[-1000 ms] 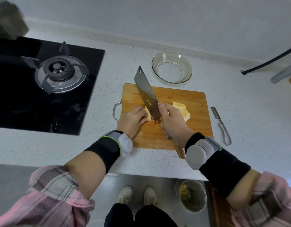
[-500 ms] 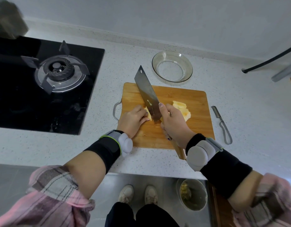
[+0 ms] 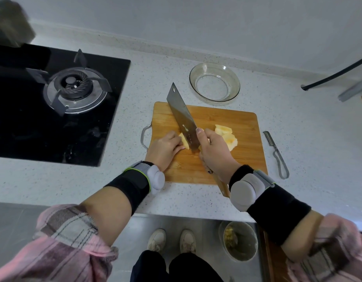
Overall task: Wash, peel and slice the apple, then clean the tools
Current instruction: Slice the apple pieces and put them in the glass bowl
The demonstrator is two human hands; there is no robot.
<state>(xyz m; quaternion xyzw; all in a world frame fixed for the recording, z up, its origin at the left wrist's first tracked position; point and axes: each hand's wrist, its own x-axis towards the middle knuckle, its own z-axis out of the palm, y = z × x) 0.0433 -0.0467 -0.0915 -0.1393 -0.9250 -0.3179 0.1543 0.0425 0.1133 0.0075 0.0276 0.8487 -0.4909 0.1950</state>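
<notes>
- Nearest the camera, below the counter edge and well short of the cutting board, a pair of pale shoes stands on a grey floor, with a round bin holding yellowish scraps just to their right.
- Two forearms in rolled pink plaid sleeves reach forward toward the cutting board, each with a black wrist band carrying a pale grey pod.
- The left hand rests on the near left part of the cutting board, its fingers curled and pressed down on a piece of peeled apple.
- The right hand is closed around the wooden handle of a cleaver, with the thumb laid against the flat of the blade; the handle end sticks out past the near edge of the cutting board.
- The cleaver blade stands edge-down on the cutting board against the right side of the held apple piece, its tip reaching past the far left edge of the board.
- More cut apple slices lie in a small heap in the middle of the cutting board, just right of the right hand.
- A metal peeler lies on the speckled counter just beside the right edge of the cutting board.
- An empty glass bowl sits on the counter just beyond the far edge of the cutting board.
- A black gas stove with one burner lies well to the left of the cutting board.
</notes>
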